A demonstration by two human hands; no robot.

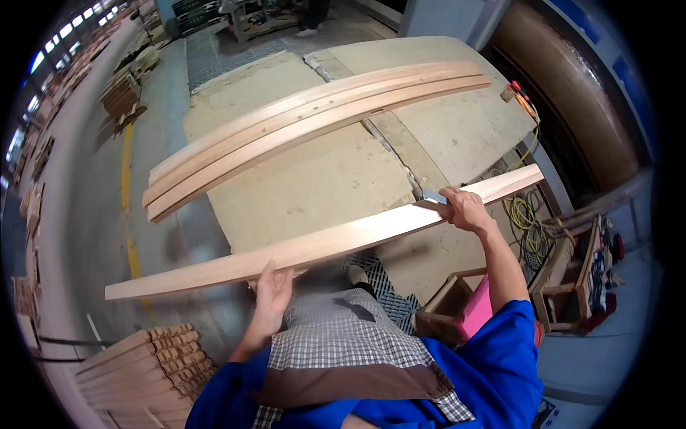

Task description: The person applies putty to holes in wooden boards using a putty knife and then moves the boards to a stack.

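Note:
A long pale wooden board (343, 236) runs slantwise in front of me, over the near edge of the padded worktable (300, 198). Its left end juts past the table, above the floor. My left hand (274, 295) holds the board's near edge left of the middle, some of its fingers hidden beneath. Farther right, my right hand (469, 210) grips a flat blue-grey pad (434, 197), possibly an abrasive one, against the board's upper face. Several similar boards (321, 110) lie side by side across the table beyond.
Stacked wooden pieces (150, 359) stand at lower left. On the right are coiled yellow hoses (528, 228), an orange-red air tool (522, 99), a wooden rack (571, 284) and a pink object (476, 308) by a wooden box. A person's foot (308, 32) shows at the far side.

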